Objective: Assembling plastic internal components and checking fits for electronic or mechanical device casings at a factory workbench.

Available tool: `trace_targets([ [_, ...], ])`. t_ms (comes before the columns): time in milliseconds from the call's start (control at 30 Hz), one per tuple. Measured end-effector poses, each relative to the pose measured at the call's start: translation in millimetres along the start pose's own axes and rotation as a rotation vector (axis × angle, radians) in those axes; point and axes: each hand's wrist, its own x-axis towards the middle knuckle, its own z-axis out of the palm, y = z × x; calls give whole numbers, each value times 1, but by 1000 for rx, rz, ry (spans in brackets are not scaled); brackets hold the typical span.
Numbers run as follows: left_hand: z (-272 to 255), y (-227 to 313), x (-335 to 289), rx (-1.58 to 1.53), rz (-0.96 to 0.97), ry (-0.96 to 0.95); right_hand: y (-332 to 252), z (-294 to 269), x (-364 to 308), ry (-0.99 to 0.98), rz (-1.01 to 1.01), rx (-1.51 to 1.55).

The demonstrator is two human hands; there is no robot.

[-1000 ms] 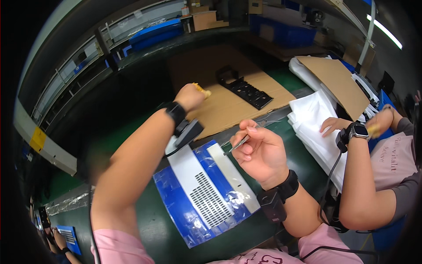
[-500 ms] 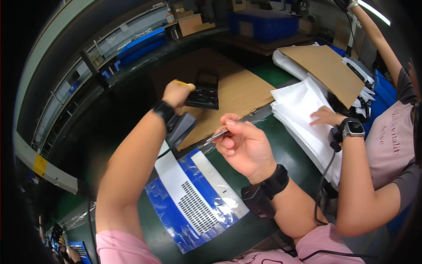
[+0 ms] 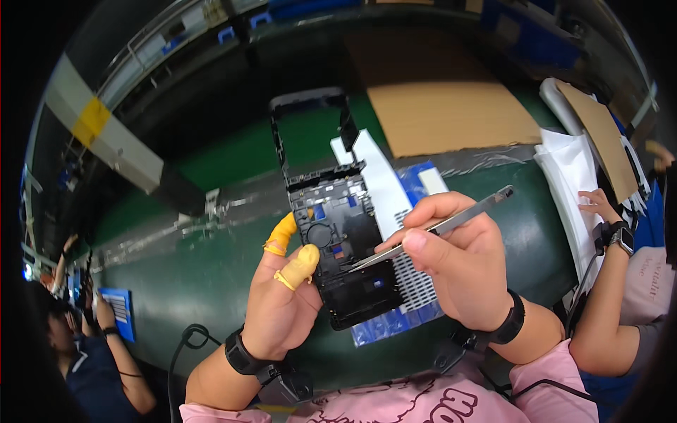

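Observation:
My left hand point(image 3: 276, 315), with yellow finger cots point(image 3: 302, 264) on thumb and index finger, grips a black plastic device housing point(image 3: 360, 299) by its left edge. The housing has an open frame at its far end and moulded recesses and ribs, held above the bench. Metal tweezers point(image 3: 471, 213) are pinched in my right hand point(image 3: 469, 275), their tips pointing left over the housing's lower part. Whether the tips touch it, I cannot tell. Under the housing lies a white sheet with rows of small black pieces point(image 3: 416, 282), on blue plastic point(image 3: 384, 330), partly hidden.
A brown cardboard sheet point(image 3: 451, 116) lies beyond on the green bench point(image 3: 183, 271). White foam sheets point(image 3: 564, 183) are at right, beneath a co-worker's hand point(image 3: 598, 206). A grey beam point(image 3: 116, 144) rises at left. Another person point(image 3: 106, 359) sits at lower left.
My left hand has brought the black housing from the cardboard back toward me. My right hand, with the tweezers, now works over it. The view has swung left.

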Motion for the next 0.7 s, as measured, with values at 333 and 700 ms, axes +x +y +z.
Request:
trace_targets([
  [333,-23,-8,-10,-259,-138,-40,46,9,-16,-5,60,-125],
  [700,-18,-10,-9,-267,-140,-16,43,1,-13,12,75,-105],
])
